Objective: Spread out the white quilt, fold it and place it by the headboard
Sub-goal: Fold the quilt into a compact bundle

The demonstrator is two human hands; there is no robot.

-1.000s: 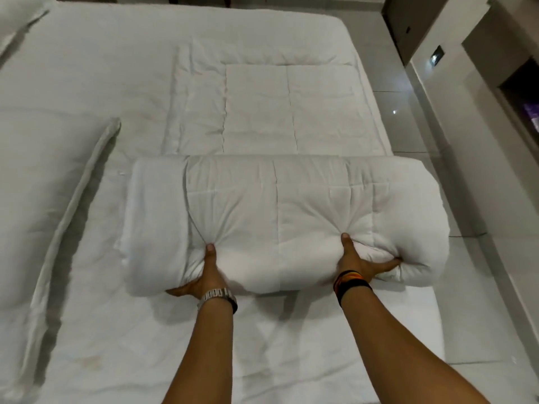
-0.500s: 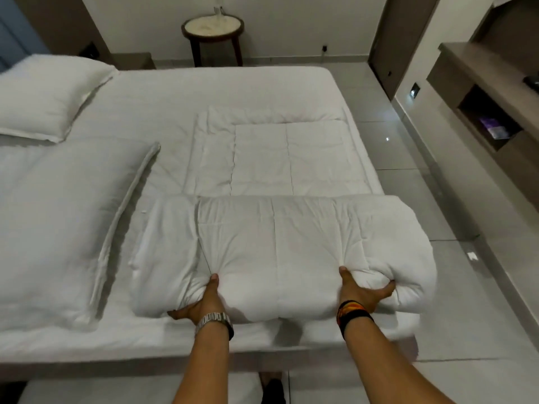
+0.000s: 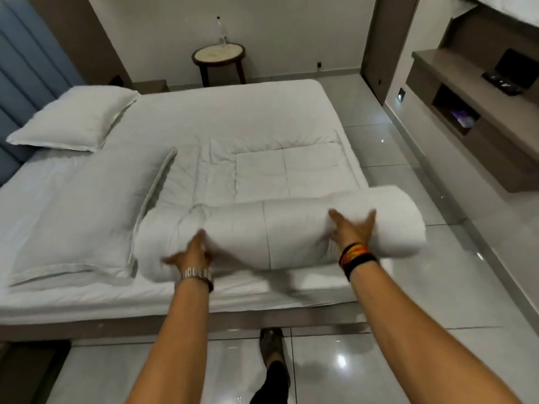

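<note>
The white quilt (image 3: 291, 237) lies on the bed (image 3: 233, 112), folded into a thick roll near the bed's near edge. Its right end juts past the mattress corner. A flat quilted part (image 3: 291, 170) extends beyond the roll. My left hand (image 3: 192, 253) is blurred, fingers spread, against the roll's near left side. My right hand (image 3: 354, 228) rests flat on top of the roll's right part with fingers apart. The blue padded headboard (image 3: 26, 83) is at the far left.
Two white pillows (image 3: 75, 118) (image 3: 81, 208) lie by the headboard. A round side table (image 3: 218, 55) with a bottle stands beyond the bed. A wall shelf (image 3: 466, 106) runs along the right. Glossy tile floor (image 3: 393, 360) surrounds the bed; my foot (image 3: 271, 344) is near its edge.
Both hands have let go of their pinch on the roll's near edge and now lie spread on it. The view has drawn back and tilted up, showing the headboard.
</note>
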